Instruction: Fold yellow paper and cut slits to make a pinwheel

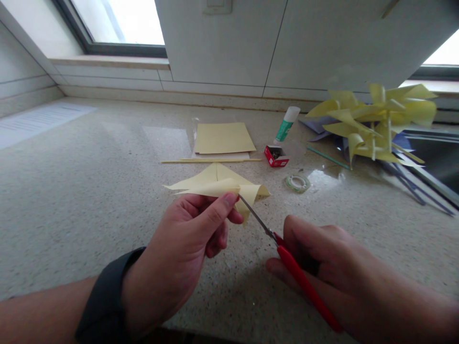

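Observation:
A pale yellow paper pinwheel [215,177], cut into points and partly curled, is pinched between the thumb and fingers of my left hand [195,229]. My right hand [319,258] grips red-handled scissors [304,279], whose metal blades look closed together. The blade tip meets the paper right by my left thumb; whether it pierces the paper I cannot tell. One curled flap hangs down to the right of the blades. My left palm faces inward, and its lower fingers are curled under the paper.
Behind the paper lie thin sticks [211,161] and a stack of yellow paper squares [225,137]. To their right are a glue stick [285,126], a small red box [276,156] and a tape roll [297,183]. Finished yellow pinwheels [380,119] rest beside the sink [430,153].

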A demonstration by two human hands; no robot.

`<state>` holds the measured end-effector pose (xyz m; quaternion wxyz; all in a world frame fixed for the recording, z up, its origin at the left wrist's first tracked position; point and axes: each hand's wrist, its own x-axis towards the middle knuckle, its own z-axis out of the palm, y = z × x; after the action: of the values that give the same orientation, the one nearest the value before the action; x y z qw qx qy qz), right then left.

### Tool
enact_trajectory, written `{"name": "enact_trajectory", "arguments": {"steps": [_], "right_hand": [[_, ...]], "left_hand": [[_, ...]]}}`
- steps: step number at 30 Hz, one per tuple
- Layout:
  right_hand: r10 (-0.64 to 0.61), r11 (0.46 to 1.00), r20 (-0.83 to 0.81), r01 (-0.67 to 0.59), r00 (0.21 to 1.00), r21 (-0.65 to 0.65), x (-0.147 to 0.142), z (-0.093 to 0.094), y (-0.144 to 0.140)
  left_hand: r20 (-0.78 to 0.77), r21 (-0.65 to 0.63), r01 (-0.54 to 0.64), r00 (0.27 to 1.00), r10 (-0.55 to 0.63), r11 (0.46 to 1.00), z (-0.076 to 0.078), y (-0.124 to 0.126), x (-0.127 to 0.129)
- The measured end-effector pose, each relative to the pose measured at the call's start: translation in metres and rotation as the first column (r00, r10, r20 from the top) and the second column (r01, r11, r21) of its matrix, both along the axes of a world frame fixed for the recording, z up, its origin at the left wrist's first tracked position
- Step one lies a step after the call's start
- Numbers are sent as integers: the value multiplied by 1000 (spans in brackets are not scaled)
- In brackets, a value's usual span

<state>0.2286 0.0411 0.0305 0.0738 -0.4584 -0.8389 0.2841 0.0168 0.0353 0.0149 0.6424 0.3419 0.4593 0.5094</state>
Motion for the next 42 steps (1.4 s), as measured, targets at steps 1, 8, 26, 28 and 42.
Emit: {"name": "enact_trajectory", "arguments": {"steps": [1,8,26,28,42], "right_hand": [[1,1000,0,-1,1000,-3,0,0,0],[-19,1000,8,19,1000,-13,-1,0,-1],[-36,994,-158,19,987,-109,22,-9,9],[-23,975,-188,-20,982,-219,28,-6,14],[-178,684,-326,-121,929,-719,34,16,28]], "left_hand": [[-1,1,-1,1000,1,1000,0,0,0],[-4,0,8,1000,-8,1000,-1,-1,-1],[45,-3,9,999,-9,1000,-2,0,-2],[35,-8,30,999,-30,1000,-1,0,-3],[128,-125,72,990,-56,989,1,-3,-2]]}}
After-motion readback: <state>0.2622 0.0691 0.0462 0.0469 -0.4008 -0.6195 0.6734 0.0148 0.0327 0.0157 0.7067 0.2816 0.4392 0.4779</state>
